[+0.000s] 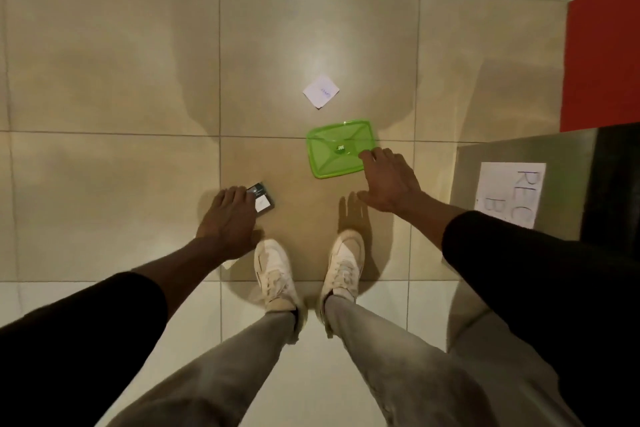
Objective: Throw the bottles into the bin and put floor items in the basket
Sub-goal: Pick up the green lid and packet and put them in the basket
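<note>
A green plastic lid lies flat on the tiled floor ahead of my feet. My right hand hovers at its right edge, fingers spread, fingertips touching or just over the rim. A small dark box with a white label lies on the floor to the left. My left hand reaches down on it, fingers over its left end, not closed around it. A white square note with blue writing lies further ahead. A bit of white paper peeks out under my left wrist.
A steel bin with a paper sign stands at the right, against a red wall. My two white shoes stand on the tiles just behind the items. No basket or bottles are in view.
</note>
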